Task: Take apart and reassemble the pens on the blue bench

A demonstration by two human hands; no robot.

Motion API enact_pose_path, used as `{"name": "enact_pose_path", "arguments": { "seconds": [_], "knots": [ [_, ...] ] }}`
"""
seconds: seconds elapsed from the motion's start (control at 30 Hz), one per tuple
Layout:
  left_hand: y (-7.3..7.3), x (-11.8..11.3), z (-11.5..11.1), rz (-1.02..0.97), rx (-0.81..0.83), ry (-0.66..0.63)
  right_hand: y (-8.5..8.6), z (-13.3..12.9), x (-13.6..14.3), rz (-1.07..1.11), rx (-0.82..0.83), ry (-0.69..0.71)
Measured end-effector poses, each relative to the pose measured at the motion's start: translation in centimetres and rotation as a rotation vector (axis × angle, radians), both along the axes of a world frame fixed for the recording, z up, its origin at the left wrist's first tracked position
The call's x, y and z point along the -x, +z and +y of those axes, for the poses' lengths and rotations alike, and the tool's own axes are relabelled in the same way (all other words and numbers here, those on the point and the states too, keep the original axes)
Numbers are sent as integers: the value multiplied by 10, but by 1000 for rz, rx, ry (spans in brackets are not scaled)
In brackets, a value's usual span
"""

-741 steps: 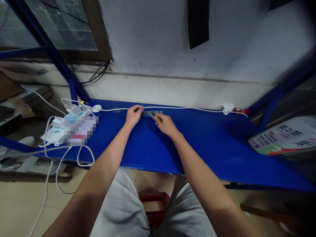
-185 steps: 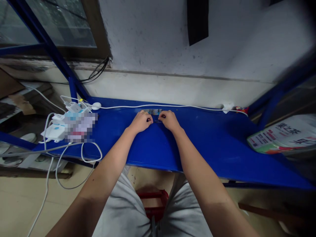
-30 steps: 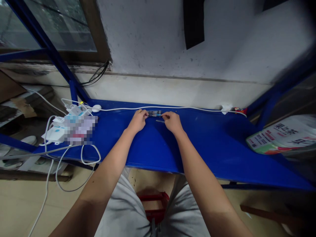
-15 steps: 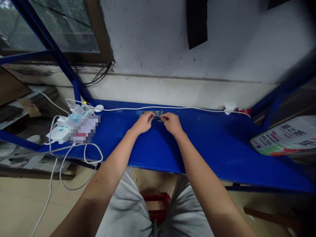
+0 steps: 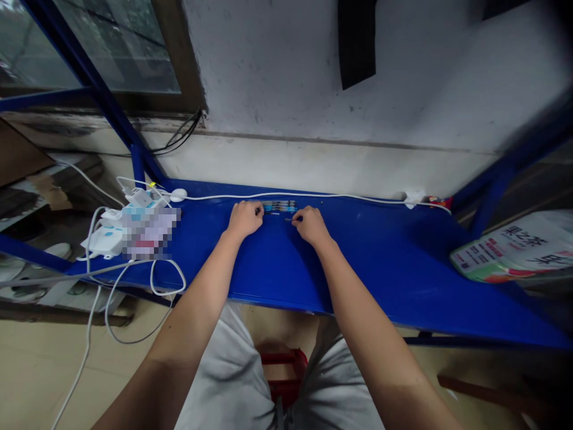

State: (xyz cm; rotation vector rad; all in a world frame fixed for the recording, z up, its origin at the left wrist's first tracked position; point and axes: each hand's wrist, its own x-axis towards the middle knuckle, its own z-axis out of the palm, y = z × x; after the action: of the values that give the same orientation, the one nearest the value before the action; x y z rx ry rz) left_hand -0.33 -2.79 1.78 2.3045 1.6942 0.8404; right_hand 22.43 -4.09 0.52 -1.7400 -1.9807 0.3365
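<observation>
Several pens [image 5: 281,206] with blue and clear barrels lie side by side on the blue table [image 5: 277,263]. Just left of them, my left hand [image 5: 245,218] is closed, fingers curled in a pinch. A small dark thing shows at its fingertips, too small to name. To the lower right of the pens is my right hand [image 5: 310,224], thumb and finger pinched on a thin pen-like piece [image 5: 289,220]. Its pale end points left; the remainder is hidden by the fingers. My hands are apart, with the pens between them.
A white cable [image 5: 250,196] runs along the table's back edge by the wall. White power strips [image 5: 110,239] with plugs and looped cables sit at the left. A printed bag [image 5: 514,245] stands at the right. A red stool [image 5: 286,373] is below.
My left hand has moved left, away from my right hand, uncovering more of the pens. My right hand has stayed almost in place, still pinching the thin piece.
</observation>
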Motion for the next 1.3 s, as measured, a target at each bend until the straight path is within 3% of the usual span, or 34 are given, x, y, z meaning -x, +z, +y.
{"name": "enact_pose_path", "arguments": {
  "seconds": [0.37,0.57,0.7,0.97,1.1,1.3],
  "knots": [
    [-1,-6,-1,-78,57,-103,-6,4,0,-1,-28,17],
    [-9,-10,1,-144,29,-189,-3,0,6,40,-54,78],
    [-14,-13,8,-424,25,-250,1,-5,16,204,-36,147],
    [-8,-17,17,-1291,211,-75,0,-8,32,563,-24,132],
    [-3,-23,9,-1434,320,-170,0,-9,41,765,82,120],
    [1,-36,0,-1427,405,-210,-3,-13,55,1097,278,85]
  ]
}}
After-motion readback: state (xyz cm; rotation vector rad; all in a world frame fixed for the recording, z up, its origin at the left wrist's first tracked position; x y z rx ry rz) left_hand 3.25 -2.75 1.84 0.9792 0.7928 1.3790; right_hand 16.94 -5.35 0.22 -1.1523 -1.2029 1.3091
